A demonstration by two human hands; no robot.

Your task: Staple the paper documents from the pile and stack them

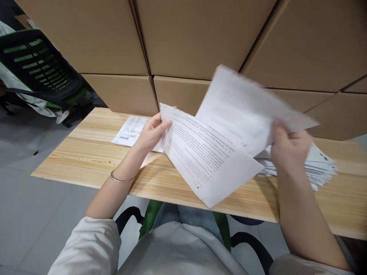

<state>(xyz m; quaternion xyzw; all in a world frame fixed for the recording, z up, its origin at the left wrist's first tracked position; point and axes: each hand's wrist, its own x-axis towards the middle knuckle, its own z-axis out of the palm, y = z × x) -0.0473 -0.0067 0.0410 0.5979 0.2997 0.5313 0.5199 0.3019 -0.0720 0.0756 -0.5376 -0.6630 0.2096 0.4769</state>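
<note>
My left hand (155,131) pinches the left edge of a printed sheet of paper (197,152), thumb on its face. The sheet hangs tilted over the wooden table (83,152), its lower corner past the front edge. In my right hand (289,143), smeared by motion, is a second sheet (235,103), raised and blurred, partly behind the first one. A stack of papers (321,164) lies on the table behind my right wrist, its edges uneven. Left of centre, partly covered by my left hand, a printed paper (129,131) rests flat.
Large cardboard boxes (200,38) stand stacked along the table's far edge like a wall. A black and green office chair (37,68) is at the far left, beyond the table's end. The table's front edge runs just before my lap.
</note>
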